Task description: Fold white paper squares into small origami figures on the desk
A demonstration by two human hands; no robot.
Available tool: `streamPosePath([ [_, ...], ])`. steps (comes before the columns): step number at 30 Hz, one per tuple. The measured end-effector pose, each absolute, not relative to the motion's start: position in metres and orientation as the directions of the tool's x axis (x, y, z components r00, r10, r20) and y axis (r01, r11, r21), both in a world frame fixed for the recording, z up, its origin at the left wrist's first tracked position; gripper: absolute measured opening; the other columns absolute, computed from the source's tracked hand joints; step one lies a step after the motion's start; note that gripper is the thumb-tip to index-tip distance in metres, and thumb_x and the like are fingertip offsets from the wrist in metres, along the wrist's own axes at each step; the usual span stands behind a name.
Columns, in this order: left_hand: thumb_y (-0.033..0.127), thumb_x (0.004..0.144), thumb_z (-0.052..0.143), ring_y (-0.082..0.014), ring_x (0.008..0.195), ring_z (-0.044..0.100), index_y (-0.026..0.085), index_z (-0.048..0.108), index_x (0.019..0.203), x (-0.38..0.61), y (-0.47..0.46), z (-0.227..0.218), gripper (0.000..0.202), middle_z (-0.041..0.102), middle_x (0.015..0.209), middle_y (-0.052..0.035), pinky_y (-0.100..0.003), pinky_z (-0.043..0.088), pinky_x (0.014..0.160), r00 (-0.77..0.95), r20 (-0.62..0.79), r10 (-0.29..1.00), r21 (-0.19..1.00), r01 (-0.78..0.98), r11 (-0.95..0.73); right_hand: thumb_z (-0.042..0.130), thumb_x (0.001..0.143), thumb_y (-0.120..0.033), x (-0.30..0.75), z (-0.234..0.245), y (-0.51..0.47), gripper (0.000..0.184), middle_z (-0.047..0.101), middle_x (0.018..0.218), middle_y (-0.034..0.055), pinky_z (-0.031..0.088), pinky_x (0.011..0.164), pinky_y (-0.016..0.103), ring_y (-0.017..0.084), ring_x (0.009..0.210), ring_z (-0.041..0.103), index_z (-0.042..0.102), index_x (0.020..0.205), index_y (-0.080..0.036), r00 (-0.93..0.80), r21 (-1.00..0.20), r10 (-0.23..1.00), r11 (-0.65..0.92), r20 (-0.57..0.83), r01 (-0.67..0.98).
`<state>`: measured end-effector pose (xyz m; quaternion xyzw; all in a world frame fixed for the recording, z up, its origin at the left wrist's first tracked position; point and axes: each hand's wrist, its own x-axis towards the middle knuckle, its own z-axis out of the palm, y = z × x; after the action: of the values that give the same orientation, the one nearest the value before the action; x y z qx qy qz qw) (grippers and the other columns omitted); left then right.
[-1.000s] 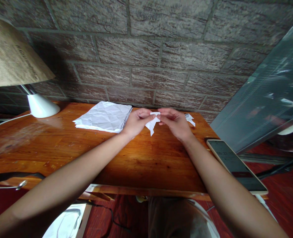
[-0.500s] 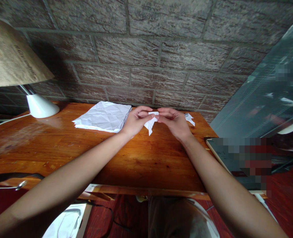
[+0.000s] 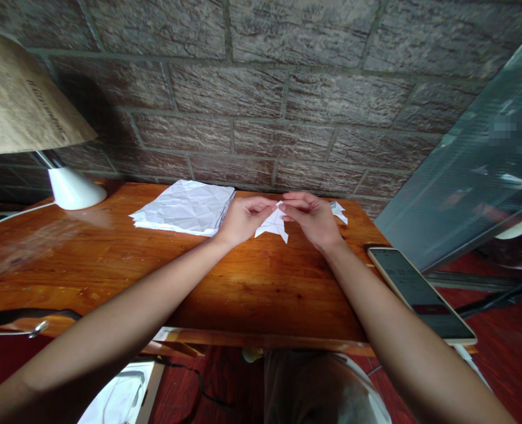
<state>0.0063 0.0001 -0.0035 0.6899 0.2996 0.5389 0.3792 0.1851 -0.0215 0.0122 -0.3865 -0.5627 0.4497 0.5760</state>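
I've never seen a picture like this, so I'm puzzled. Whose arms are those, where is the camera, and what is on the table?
The camera sits on a person's head and looks down, so the two long arms are that person's own. The left hand and the right hand pinch a small folded paper between their fingertips, over a wooden table. Left of the hands lies a stack of creased white paper, and further left stands a lamp. A little paper scrap lies behind the right hand. A phone rests at the table's right edge. Behind is a brick wall.
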Motion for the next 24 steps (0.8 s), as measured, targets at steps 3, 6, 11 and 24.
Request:
streamPosePath([
  [3, 0.044, 0.079, 0.077, -0.0201, 0.084, 0.075, 0.018, 0.081, 0.089, 0.0062, -0.0013, -0.0019, 0.029, 0.081, 0.096, -0.0074, -0.032, 0.057, 0.08, 0.228, 0.521, 0.823, 0.844, 0.009, -0.537, 0.093, 0.059, -0.046, 0.1852, 0.0104, -0.0203, 0.047, 0.078, 0.084, 0.0007, 0.064, 0.08, 0.038, 0.019, 0.082, 0.073, 0.072, 0.093, -0.022, -0.05, -0.946, 0.947, 0.313, 0.318, -0.084],
  [6, 0.046, 0.074, 0.081, -0.0194, 0.081, 0.074, 0.018, 0.08, 0.087, 0.0072, -0.002, 0.001, 0.031, 0.081, 0.092, -0.0069, -0.032, 0.057, 0.078, 0.218, 0.476, 0.852, 0.877, -0.041, -0.479, 0.092, 0.062, -0.043, 0.1855, 0.0099, -0.0204, 0.044, 0.079, 0.087, 0.001, 0.063, 0.084, 0.04, 0.018, 0.08, 0.072, 0.072, 0.095, -0.022, -0.071, -0.94, 0.939, 0.332, 0.337, -0.075],
  [11, 0.045, 0.061, 0.09, -0.0173, 0.076, 0.071, 0.018, 0.079, 0.084, 0.0069, -0.0028, 0.0055, 0.037, 0.079, 0.084, -0.0055, -0.03, 0.055, 0.072, 0.21, 0.277, 0.938, 0.954, -0.18, -0.241, 0.091, 0.063, -0.041, 0.1868, 0.0116, -0.0215, 0.041, 0.079, 0.091, 0.0019, 0.059, 0.088, 0.041, 0.018, 0.079, 0.072, 0.073, 0.096, -0.023, -0.092, -0.932, 0.928, 0.36, 0.361, -0.034],
  [24, 0.034, 0.054, 0.097, -0.0152, 0.085, 0.071, 0.018, 0.077, 0.08, 0.0022, -0.0008, 0.0059, 0.036, 0.078, 0.089, -0.0038, -0.03, 0.055, 0.084, 0.321, 0.056, 0.946, 0.943, -0.328, 0.056, 0.091, 0.061, -0.045, 0.183, 0.0103, -0.0209, 0.042, 0.076, 0.09, 0.0028, 0.057, 0.088, 0.039, 0.018, 0.082, 0.071, 0.072, 0.09, -0.021, -0.067, -0.927, 0.925, 0.376, 0.375, 0.001],
])
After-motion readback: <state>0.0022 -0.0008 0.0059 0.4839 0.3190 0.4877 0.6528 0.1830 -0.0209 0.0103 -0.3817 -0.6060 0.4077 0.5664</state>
